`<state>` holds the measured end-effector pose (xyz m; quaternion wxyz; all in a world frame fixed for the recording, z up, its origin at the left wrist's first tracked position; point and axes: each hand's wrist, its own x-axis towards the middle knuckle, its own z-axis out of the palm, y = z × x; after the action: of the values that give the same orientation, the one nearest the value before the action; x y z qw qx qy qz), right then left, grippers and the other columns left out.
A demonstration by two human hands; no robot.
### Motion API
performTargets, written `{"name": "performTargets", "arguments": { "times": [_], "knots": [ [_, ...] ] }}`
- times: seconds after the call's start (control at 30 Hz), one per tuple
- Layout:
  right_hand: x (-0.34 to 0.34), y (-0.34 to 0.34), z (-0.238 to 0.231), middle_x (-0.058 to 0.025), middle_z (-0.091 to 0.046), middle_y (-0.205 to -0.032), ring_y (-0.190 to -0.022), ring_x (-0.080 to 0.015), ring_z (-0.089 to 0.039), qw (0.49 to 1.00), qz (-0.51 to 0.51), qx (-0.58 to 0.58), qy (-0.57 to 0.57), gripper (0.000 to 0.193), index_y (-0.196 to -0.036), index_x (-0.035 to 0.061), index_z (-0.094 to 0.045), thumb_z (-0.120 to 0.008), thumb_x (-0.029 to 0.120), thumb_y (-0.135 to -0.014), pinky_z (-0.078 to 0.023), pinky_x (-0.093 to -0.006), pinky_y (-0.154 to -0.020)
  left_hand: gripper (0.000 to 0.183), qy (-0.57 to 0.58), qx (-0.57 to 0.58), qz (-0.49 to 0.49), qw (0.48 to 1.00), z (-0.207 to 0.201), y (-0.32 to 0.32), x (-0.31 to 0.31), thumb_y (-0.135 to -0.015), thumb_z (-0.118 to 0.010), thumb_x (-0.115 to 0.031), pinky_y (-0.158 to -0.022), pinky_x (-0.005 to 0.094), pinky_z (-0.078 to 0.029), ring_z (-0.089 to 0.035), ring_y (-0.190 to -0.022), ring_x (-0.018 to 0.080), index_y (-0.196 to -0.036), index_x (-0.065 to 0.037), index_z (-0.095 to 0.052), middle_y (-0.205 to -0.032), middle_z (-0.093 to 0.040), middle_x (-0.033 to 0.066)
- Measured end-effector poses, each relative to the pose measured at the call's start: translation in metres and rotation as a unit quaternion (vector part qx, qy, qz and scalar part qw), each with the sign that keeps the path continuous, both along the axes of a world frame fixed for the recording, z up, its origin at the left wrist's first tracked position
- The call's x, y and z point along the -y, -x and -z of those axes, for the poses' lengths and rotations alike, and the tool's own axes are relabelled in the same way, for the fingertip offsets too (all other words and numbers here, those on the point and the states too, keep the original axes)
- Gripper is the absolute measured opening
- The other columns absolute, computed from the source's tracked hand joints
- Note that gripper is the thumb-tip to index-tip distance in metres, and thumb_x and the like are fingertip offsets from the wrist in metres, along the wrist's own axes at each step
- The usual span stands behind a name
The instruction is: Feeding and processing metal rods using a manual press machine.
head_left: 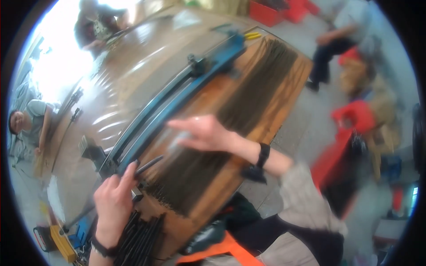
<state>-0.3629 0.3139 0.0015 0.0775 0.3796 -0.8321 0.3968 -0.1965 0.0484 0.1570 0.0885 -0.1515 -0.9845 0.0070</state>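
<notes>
A long blue metal fixture with rails [153, 106] lies diagonally across the table. At its near end my left hand [114, 199] is closed, fingers curled round a short dark rod [151, 164] whose free end sticks out to the right. My right hand [206, 133] is smeared by motion, its fingers stretched out toward the rails, with nothing visible in them. It hovers above a wide bundle of thin dark rods [248, 97] lying lengthwise on the table. Thicker black tubes [142, 235] are stacked beside my left wrist.
Clear plastic sheeting [120, 97] covers the table's left part. Yellow-handled pliers [253, 35] lie beyond the fixture's far end. One person [100, 26] works across the table, another [37, 119] at the left; someone sits [341, 35] at the far right. Red containers [341, 168] stand right.
</notes>
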Motion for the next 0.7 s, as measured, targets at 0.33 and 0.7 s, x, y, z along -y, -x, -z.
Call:
{"name": "performTargets", "arguments": {
  "times": [0.33, 0.7],
  "knots": [
    [-0.076, 0.078, 0.002, -0.0089, -0.072, -0.097, -0.074, -0.0225, -0.07, 0.975, 0.07, -0.195, 0.077, 0.039, -0.117, 0.0138, -0.068, -0.079, 0.022, -0.081, -0.057, -0.0329, -0.067, 0.045, -0.066, 0.016, 0.134, 0.989, 0.03, 0.07, -0.04, -0.085, -0.061, -0.002, -0.065, 0.0397, -0.051, -0.06, -0.074, 0.0301, -0.129, -0.004, -0.055, -0.077, -0.056, 0.0104],
    [-0.115, 0.085, -0.022, 0.0032, -0.059, -0.064, -0.052, -0.0085, -0.055, 0.883, 0.191, -0.422, 0.083, 0.015, -0.1, 0.016, -0.069, -0.071, 0.023, -0.087, -0.045, -0.0231, -0.046, 0.035, -0.044, 0.099, 0.105, 0.988, 0.024, 0.088, -0.053, -0.085, -0.062, -0.004, -0.065, 0.0409, -0.051, -0.061, -0.075, 0.0301, -0.119, -0.004, -0.057, -0.077, -0.056, 0.0117]
  ]
}}
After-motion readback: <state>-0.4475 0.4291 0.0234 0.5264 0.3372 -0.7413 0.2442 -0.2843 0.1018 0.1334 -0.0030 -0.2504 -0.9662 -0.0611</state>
